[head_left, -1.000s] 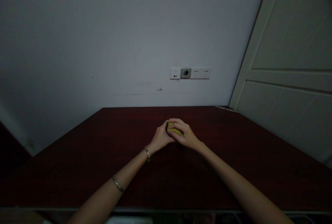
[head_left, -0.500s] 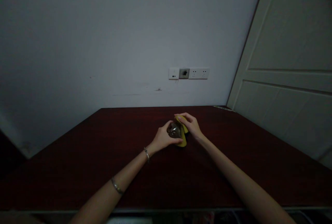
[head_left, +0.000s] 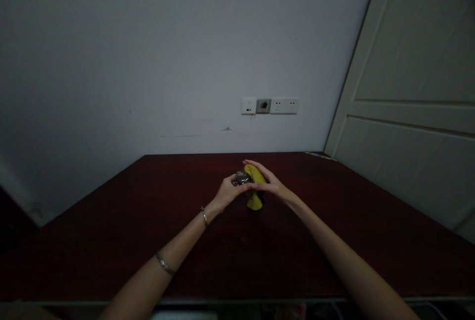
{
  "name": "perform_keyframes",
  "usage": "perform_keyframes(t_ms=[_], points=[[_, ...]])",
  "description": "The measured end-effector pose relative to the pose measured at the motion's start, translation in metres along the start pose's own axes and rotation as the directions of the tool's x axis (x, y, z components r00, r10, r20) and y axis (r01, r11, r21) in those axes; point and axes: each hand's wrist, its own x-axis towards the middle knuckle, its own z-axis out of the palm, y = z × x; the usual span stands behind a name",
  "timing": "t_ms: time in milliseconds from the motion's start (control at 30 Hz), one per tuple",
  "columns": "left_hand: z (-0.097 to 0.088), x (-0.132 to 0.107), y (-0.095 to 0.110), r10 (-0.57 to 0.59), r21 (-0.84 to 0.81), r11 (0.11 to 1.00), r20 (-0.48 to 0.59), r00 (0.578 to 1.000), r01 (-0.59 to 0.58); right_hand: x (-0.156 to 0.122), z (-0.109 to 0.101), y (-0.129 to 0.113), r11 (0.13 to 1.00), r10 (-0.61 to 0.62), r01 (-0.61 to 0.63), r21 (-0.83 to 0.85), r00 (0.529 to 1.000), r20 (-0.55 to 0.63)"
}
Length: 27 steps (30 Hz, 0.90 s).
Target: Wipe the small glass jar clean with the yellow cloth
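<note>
My left hand (head_left: 226,194) is wrapped round a clear, shiny rounded object (head_left: 242,178) that looks like a glass; its exact kind is hard to make out in the dim light. A yellow cloth (head_left: 255,173) presses against the right side of this object. My right hand (head_left: 273,185) grips the cloth, with fingers over its far side and the thumb on the near side. One end of the cloth hangs below the thumbs. Both thumbs come close together in front, and part of the clear object is hidden behind fingers and cloth.
A dark red-brown table (head_left: 156,191) lies under my hands and reaches back to a pale wall (head_left: 178,53). White socket plates (head_left: 284,106) are set in the wall. On the right stands a pale panelled door (head_left: 411,77). Dim items show below the table's front edge.
The clear object has moved slightly left and up and has turned in my left hand. My right hand has shifted left with the cloth, its thumb now on the near side.
</note>
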Motion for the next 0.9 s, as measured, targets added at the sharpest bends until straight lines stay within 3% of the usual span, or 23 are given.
perform_keyframes(t_ms=[133, 233, 367, 533, 600, 700, 800, 900], points=[[-0.002, 0.001, 0.000, -0.046, 0.046, 0.998, -0.042, 0.998, 0.047, -0.003, 0.010, -0.004, 0.972, -0.060, 0.054, -0.228, 0.998, -0.023], [-0.003, 0.001, 0.003, -0.121, 0.069, 0.990, -0.042, 0.992, 0.123, -0.004, 0.018, 0.001, 0.953, -0.075, 0.057, -0.298, 0.996, -0.051], [-0.004, -0.002, 0.010, -0.230, 0.099, 0.969, 0.025, 0.973, 0.226, -0.004, 0.022, 0.012, 0.956, -0.052, 0.019, -0.293, 0.993, -0.107], [-0.015, -0.001, 0.016, -0.272, 0.171, 0.953, 0.115, 0.955, 0.251, -0.002, 0.025, 0.019, 0.981, 0.032, -0.067, -0.181, 0.982, -0.186], [-0.020, 0.001, 0.014, -0.237, 0.205, 0.959, 0.191, 0.953, 0.198, -0.001, 0.025, 0.020, 0.989, 0.082, -0.106, -0.102, 0.974, -0.211], [-0.024, 0.003, 0.008, -0.073, 0.183, 0.983, 0.297, 0.952, 0.018, 0.003, 0.022, 0.022, 0.986, 0.164, -0.166, 0.017, 0.950, -0.266], [-0.024, 0.003, -0.001, 0.040, 0.243, 0.964, 0.281, 0.959, -0.111, 0.006, 0.020, 0.021, 0.970, 0.242, -0.218, 0.111, 0.917, -0.317], [-0.025, 0.002, -0.009, 0.073, 0.348, 0.924, 0.239, 0.968, -0.155, 0.007, 0.021, 0.019, 0.961, 0.269, -0.230, 0.157, 0.912, -0.311]])
